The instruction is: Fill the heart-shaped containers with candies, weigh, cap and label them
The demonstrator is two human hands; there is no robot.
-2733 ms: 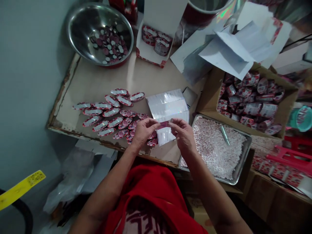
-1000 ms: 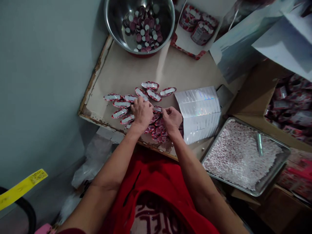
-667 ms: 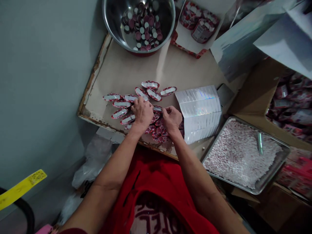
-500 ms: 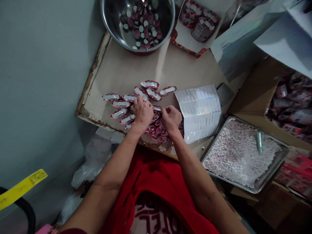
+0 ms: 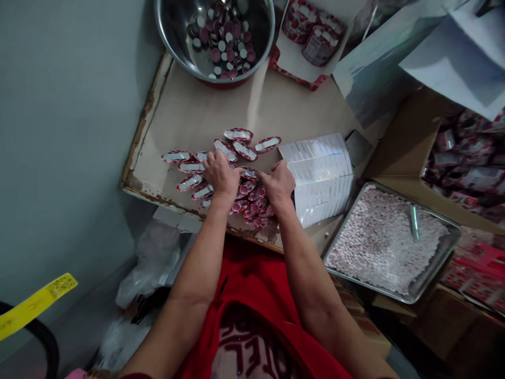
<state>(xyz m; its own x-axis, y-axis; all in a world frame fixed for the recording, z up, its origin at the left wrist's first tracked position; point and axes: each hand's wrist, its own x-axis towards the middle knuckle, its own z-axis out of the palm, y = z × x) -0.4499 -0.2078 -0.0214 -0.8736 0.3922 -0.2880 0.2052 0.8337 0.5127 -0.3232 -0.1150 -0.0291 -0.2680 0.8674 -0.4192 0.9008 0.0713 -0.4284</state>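
Small oval packs with red patterned sides stand in a cluster on the tabletop. Several, such as the left pack (image 5: 177,156), have a white strip across the top. In front of me, packs with round pink caps (image 5: 258,206) carry no strip. Between my hands stands one oval pack (image 5: 249,173) with a pale strip on top. My left hand (image 5: 221,176) is closed, its thumb at the pack's left end. My right hand (image 5: 279,181) is closed too, a finger or thumb at the right end. Their other fingertips are hidden. A silvery sticker sheet (image 5: 319,173) lies right of my right hand.
A steel bowl (image 5: 161,37) of round caps stands at the back, beside an open carton (image 5: 295,73) of packs. At right are a metal tray (image 5: 394,297) of small pale pellets with a greenish tube (image 5: 414,223), and a cardboard box (image 5: 402,152) of packs.
My fingers have shifted from pinching at the strip to resting at the pack's two ends. The gap between my hands has widened, and the whole view has shifted slightly.
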